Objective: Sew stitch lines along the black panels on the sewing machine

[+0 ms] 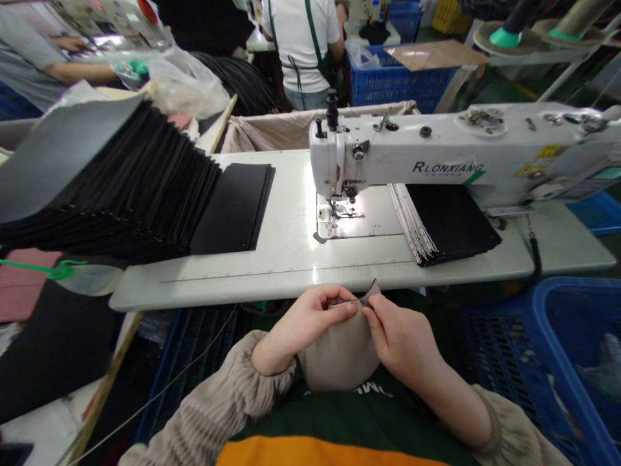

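Apron [301,424], left grip [308,323], right grip [407,333], pinched fabric [339,356]

Sewing machine [388,145]: we read 1 brand name along its arm, "RLONXIANG" [449,167], dark slanted capitals, the R largest. A green slash mark [474,177] sits at the name's right end. Beneath runs a smaller line of characters, too fine for us to read. Further right on the arm, a yellow label [543,160]; its print is illegible to us. Worktable [286,259]: a printed scale [339,266] near the front edge, figures too small to make out. Dark green apron [301,427]: white letters [376,390], inverted to us, partly covered by the beige piece [339,356]; we make out an M.
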A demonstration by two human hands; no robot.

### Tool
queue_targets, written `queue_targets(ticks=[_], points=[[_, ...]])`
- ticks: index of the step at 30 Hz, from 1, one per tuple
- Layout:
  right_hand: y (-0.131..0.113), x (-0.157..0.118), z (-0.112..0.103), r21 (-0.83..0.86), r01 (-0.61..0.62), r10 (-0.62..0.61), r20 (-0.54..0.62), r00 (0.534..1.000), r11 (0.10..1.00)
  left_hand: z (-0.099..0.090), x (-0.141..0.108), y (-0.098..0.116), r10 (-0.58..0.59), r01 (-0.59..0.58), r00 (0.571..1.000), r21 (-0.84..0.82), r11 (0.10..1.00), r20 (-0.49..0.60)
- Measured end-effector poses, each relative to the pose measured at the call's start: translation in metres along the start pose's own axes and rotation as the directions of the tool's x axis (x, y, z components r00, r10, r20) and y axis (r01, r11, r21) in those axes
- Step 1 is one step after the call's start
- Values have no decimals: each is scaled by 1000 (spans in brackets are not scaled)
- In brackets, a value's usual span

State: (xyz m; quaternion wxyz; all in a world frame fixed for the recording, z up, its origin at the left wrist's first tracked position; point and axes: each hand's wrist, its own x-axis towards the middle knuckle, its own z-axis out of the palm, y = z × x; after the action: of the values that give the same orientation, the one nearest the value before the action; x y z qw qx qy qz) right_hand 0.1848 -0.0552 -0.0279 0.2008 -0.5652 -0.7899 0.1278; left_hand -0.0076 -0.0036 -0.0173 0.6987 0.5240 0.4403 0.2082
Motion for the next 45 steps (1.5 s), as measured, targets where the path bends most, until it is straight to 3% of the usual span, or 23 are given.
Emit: queue_targets(ticks=[2, 5, 8, 11, 13, 15, 16, 20, 21, 24, 25, 26, 30, 32, 37, 42, 45], points=[[1, 1, -3, 16, 3, -3, 4, 1000, 1000, 0, -1, 3, 5, -5, 1000, 34, 999, -11], [3, 3, -10, 219, -107, 111, -6, 994, 970, -1, -6, 8, 52, -45, 997, 104, 994, -64], [1, 7, -20, 498, -252, 266, 43, 963, 830, -3, -18, 15, 198, -132, 956, 288, 948, -215], [-11, 17, -28, 679, -271, 261, 121, 958, 682, 0, -33, 20, 452, -209, 821, 552, 807, -350], [-23, 28, -31, 743, -238, 216, 127, 968, 625, 6, -41, 22, 599, -252, 722, 675, 693, -346], [-32, 42, -31, 778, -182, 185, 86, 979, 601, 11, -45, 23, 684, -289, 662, 738, 610, -306], [-35, 50, -31, 787, -147, 176, 50, 983, 599, 13, -46, 24, 700, -299, 654, 751, 588, -288], [-33, 77, -27, 800, -43, 175, -78, 982, 599, 9, -48, 31, 696, -322, 686, 769, 553, -213], [-29, 82, -25, 801, -40, 162, -71, 984, 597, 4, -49, 34, 719, -309, 660, 793, 525, -219], [-20, 87, -20, 801, -45, 78, -2, 997, 597, -17, -48, 47, 835, -179, 465, 892, 415, -295], [-18, 87, -18, 801, -44, 46, 20, 999, 598, -25, -47, 53, 848, -135, 434, 909, 395, -305], [-17, 86, -17, 802, -44, 18, 41, 999, 596, -31, -45, 58, 838, -112, 454, 913, 392, -304], [-22, 82, -16, 823, -66, -7, 84, 996, 564, -45, -40, 72, 618, -143, 739, 835, 532, -267], [-25, 82, -18, 816, -70, 44, 55, 998, 574, -45, -38, 74, 524, -161, 815, 772, 615, -248], [-27, 89, -25, 752, 16, 59, -73, 996, 659, -43, -33, 69, 457, -218, 863, 655, 724, -217], [-21, 95, -27, 708, 83, -115, -4, 993, 701, -46, -26, 61, 385, -242, 909, 550, 799, -160], [-20, 94, -19, 733, 42, -77, 14, 997, 679, -45, -23, 53, 358, -258, 921, 447, 856, -154]])
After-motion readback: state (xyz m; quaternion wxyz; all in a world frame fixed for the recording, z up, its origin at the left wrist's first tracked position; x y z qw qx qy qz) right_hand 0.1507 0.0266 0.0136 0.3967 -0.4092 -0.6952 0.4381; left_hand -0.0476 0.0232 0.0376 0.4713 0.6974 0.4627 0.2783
